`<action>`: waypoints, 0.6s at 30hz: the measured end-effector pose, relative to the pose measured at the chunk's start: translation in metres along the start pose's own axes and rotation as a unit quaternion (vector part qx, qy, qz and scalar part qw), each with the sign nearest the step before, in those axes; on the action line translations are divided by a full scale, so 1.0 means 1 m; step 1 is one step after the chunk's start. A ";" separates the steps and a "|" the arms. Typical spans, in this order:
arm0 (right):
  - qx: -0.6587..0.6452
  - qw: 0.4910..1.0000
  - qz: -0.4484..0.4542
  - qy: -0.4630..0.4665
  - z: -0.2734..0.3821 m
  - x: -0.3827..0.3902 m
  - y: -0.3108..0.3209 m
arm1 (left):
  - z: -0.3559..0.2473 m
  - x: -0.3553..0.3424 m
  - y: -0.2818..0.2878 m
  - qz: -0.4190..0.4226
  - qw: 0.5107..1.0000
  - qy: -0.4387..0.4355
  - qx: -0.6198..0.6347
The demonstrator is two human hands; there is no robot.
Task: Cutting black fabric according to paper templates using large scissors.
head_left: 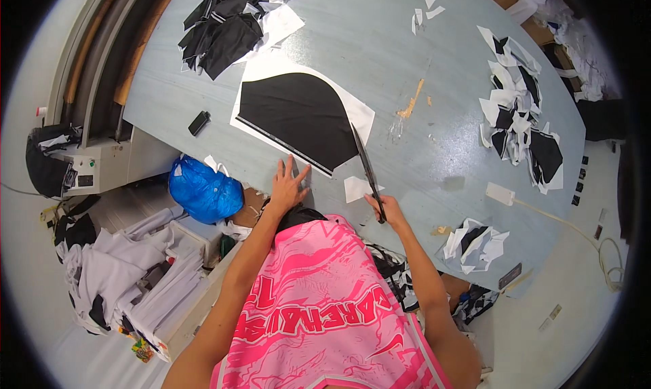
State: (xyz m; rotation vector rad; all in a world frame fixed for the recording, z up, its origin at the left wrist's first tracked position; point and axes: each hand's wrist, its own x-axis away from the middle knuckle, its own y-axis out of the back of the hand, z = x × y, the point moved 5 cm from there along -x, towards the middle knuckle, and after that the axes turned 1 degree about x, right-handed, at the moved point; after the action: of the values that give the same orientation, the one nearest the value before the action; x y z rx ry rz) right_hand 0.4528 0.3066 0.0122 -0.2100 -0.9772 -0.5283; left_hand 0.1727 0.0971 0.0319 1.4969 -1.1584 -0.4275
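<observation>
A black fabric panel with a curved top (295, 111) lies flat on the table, with white material (361, 112) around part of its outline. Along its lower edge runs a striped band. My left hand (288, 189) rests with fingers spread at that edge, fingertips touching it. In my right hand (388, 209) is a pair of long dark scissors (367, 166), its blades along the panel's right edge where the white margin ends. How far the blades are apart is hard to make out. A cut-off white scrap (354, 189) lies beside the scissors.
Black and white fabric pieces (224, 36) are heaped at the far left. Scraps (502, 111) spread along the right side, with another small heap (475, 245) nearer. A small black object (199, 123), a white power strip (500, 193) and a phone (510, 275) lie on the table (441, 145).
</observation>
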 end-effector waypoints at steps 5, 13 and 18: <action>0.025 0.999 -0.023 0.023 0.024 -0.011 -0.017 | 0.002 0.000 0.000 0.007 1.000 0.008 0.002; -0.044 0.999 0.018 0.022 0.035 -0.023 -0.032 | -0.001 0.001 0.005 0.012 1.000 0.018 0.015; -0.053 0.998 0.020 0.024 0.057 -0.036 -0.041 | 0.002 0.001 0.004 -0.002 0.999 0.022 0.025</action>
State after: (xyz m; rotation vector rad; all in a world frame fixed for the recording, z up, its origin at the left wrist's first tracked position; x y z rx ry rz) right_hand 0.3741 0.3063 0.0115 -0.3106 -0.8981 -0.5476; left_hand 0.1700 0.0959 0.0349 1.5450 -1.1382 -0.3695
